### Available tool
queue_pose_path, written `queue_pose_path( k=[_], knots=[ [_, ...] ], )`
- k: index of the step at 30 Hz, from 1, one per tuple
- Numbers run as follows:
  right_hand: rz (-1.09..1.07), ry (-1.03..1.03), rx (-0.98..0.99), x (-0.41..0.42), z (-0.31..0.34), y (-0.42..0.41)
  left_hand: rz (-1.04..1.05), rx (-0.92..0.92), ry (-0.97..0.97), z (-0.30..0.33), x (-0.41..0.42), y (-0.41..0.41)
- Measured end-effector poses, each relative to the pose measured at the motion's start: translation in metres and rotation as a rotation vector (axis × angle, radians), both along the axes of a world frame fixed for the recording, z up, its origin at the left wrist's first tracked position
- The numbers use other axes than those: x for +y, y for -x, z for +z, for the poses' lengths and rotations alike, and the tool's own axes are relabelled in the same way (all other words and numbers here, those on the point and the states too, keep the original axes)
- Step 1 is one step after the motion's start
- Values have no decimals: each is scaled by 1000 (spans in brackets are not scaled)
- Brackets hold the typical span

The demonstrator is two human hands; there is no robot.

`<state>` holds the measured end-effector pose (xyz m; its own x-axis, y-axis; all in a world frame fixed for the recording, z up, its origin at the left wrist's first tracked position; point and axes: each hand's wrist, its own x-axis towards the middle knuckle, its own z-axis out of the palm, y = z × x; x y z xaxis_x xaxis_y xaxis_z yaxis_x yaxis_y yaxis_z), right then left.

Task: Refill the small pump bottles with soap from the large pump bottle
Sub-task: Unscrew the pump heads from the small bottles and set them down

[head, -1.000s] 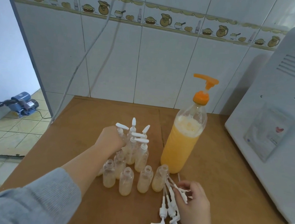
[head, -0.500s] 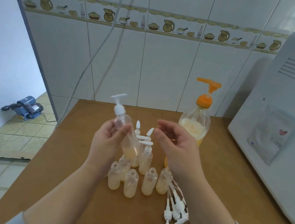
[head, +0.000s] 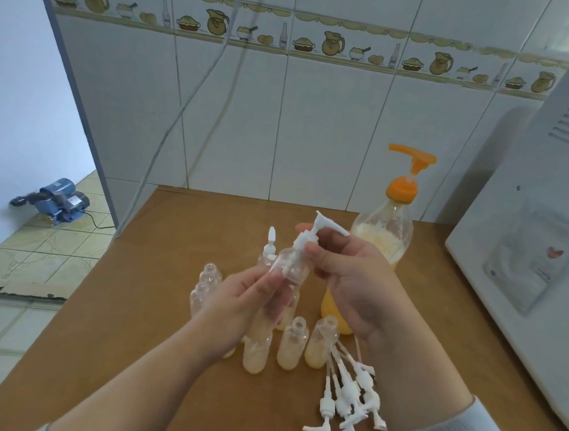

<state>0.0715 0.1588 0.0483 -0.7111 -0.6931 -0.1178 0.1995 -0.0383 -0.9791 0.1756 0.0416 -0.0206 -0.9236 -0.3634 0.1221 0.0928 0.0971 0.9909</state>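
My left hand (head: 246,298) holds a small clear pump bottle (head: 290,267) tilted above the table. My right hand (head: 349,283) pinches that bottle's white pump cap (head: 312,233) at the neck. Below them stand several small open bottles (head: 293,348) with pale soap in the bottom, partly hidden by my hands. One small bottle with a white pump (head: 270,248) stands behind. The large pump bottle (head: 388,231) with an orange pump and yellow soap stands to the right, its lower half behind my right hand. A heap of loose white pumps (head: 346,399) lies at the front right.
The bottles stand on a brown wooden table (head: 168,274) against a tiled wall. A white appliance (head: 540,258) fills the table's right side. To the left the table ends above a tiled floor with a blue water pump (head: 55,200).
My left hand lifted a capped small bottle from the group, then tilted it rightward. My right hand left the loose pumps, rose, and closed on the bottle's pump cap.
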Motion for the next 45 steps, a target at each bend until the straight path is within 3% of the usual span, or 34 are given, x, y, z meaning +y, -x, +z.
queue_pose_path(
  k=[2, 4, 7, 11, 15, 19, 22, 24, 30, 35, 40, 45],
  knots=[
    [28, 112, -83, 5, 1, 1, -78, 7, -137, 8, 0, 1],
    [52, 174, -121, 9, 1, 1, -154, -52, -100, 13, 2, 2],
    [-10, 68, -18, 13, 0, 4, -199, -69, -13, 15, 6, 2],
    [-116, 34, 37, 25, 0, 11, -94, -22, -26, 14, -1, 2],
    [-115, -48, 232, 28, -5, 9, -94, -143, 254, 11, -6, 5],
    [-39, -36, 279, 30, 0, 3, -97, -181, 424, 15, -11, 5],
    [-119, -84, 394, 29, 1, -2, -39, -224, 712, 26, -13, 5],
    [-205, -79, 451, 30, 3, -2, 13, -216, 793, 32, -17, 6],
    [-512, 52, 329, 49, 12, 10, 147, -293, 746, 32, -53, 21],
    [-623, 136, 149, 87, -16, 22, 353, -446, 676, 16, -79, 34],
    [-822, -106, 76, 122, -91, 30, 366, -587, 687, 2, -83, 49],
    [-845, -368, 141, 121, -142, 22, 354, -684, 796, -11, -79, 61]
  ],
)
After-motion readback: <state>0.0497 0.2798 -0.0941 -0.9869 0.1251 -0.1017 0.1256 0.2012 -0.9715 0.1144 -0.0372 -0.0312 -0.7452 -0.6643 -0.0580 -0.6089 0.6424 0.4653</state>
